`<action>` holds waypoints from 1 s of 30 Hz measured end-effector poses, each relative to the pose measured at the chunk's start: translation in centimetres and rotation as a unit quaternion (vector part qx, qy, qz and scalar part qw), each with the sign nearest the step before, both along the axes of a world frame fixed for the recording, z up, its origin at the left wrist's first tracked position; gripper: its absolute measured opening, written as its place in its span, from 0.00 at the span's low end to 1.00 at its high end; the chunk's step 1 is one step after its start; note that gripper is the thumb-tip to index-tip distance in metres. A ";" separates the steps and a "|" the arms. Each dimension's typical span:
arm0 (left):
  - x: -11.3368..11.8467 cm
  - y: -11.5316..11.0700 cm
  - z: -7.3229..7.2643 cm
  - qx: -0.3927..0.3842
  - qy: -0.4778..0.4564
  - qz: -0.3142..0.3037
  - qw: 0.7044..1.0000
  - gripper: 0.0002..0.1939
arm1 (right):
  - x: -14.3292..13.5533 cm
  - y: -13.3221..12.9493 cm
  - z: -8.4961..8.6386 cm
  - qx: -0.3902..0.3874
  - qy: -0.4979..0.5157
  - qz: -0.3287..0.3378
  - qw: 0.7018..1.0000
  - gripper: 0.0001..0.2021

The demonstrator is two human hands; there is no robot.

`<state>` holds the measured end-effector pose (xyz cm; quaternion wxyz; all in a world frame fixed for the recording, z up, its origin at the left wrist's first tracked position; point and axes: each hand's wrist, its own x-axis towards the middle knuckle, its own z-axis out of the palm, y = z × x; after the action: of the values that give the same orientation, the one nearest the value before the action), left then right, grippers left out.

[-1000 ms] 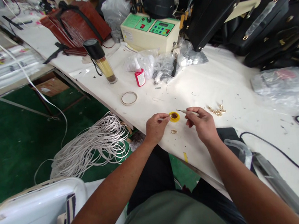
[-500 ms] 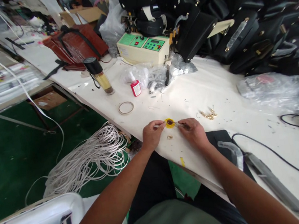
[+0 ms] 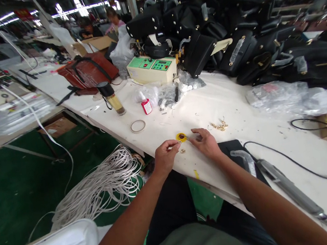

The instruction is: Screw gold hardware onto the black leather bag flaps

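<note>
"Small gold fitting (image 3: 179,141): where have you got that?"

"Up in the tips of my left hand (image 3: 166,156), pinched between thumb and forefinger. It sits at the near edge of the yellow disc (image 3: 181,136), the one with the dark middle. Whether the two touch, I can't tell from here."

"And your right hand (image 3: 206,144)?"

"Across from the left, just beside the disc. Those fingers grasp a slender tool (image 3: 188,137), mostly hidden by my own hand, with its tip at the disc."

"Any more of the gold bits about?"

"One gold loop (image 3: 183,150) lies on the tabletop (image 3: 233,108), on my side of the disc, between my two hands. A small heap of gold pieces (image 3: 220,126) lies further out, past my right hand."

"What else is on there?"

"Ahead and to the left, a thin ring (image 3: 137,121) lying flat, then a red bottle (image 3: 146,107) with a pale nozzle, standing upright. Beyond them there's a pale machine (image 3: 152,75) with a green panel on top. By my right forearm I've a flat black piece (image 3: 231,148), and further right a long grey tool (image 3: 289,186) on its side."
</note>
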<state>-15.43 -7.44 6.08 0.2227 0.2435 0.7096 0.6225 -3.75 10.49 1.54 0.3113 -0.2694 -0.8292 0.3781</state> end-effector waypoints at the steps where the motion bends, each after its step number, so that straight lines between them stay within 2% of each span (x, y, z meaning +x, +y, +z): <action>1: 0.6 -0.2 0.4 0.007 -0.006 -0.004 1.000 0.14 | 0.3 -0.4 0.6 -0.019 0.024 -0.009 0.999 0.20; 4: 2.6 -0.7 1.7 0.034 -0.040 -0.018 0.998 0.16 | 2.0 -2.5 3.6 -0.124 0.108 -0.014 0.986 0.18; 8: 5.9 -1.2 3.5 0.095 -0.113 -0.061 0.987 0.17 | 6.2 -7.2 7.8 -0.289 0.173 0.042 0.941 0.15; 11: 8.9 -1.5 4.1 0.117 -0.142 -0.118 0.976 0.17 | 9.7 -10.1 9.3 -0.341 0.214 0.050 0.914 0.11; 14: 12.0 -1.7 3.8 0.117 -0.156 -0.172 0.965 0.17 | 13.0 -11.9 8.9 -0.361 0.253 0.025 0.897 0.09; 20: 17.5 -1.6 2.7 0.112 -0.214 -0.264 0.934 0.16 | 19.5 -13.8 6.6 -0.393 0.315 -0.033 0.863 0.09; 26: 21.3 -0.6 3.1 0.096 -0.224 -0.295 0.924 0.18 | 23.4 -14.4 5.9 -0.419 0.349 -0.064 0.836 0.08; 28: 21.9 -0.3 3.2 0.085 -0.208 -0.307 0.925 0.18 | 24.1 -14.3 5.8 -0.418 0.358 -0.074 0.831 0.08; 30: 22.0 -0.1 3.0 0.073 -0.110 -0.328 0.935 0.15 | 25.0 -14.2 5.6 -0.411 0.359 -0.088 0.833 0.07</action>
<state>6.55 -7.52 9.06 0.4728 0.4088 0.5140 0.5875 21.25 -3.71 7.14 0.4795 -0.2894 -0.4002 0.7254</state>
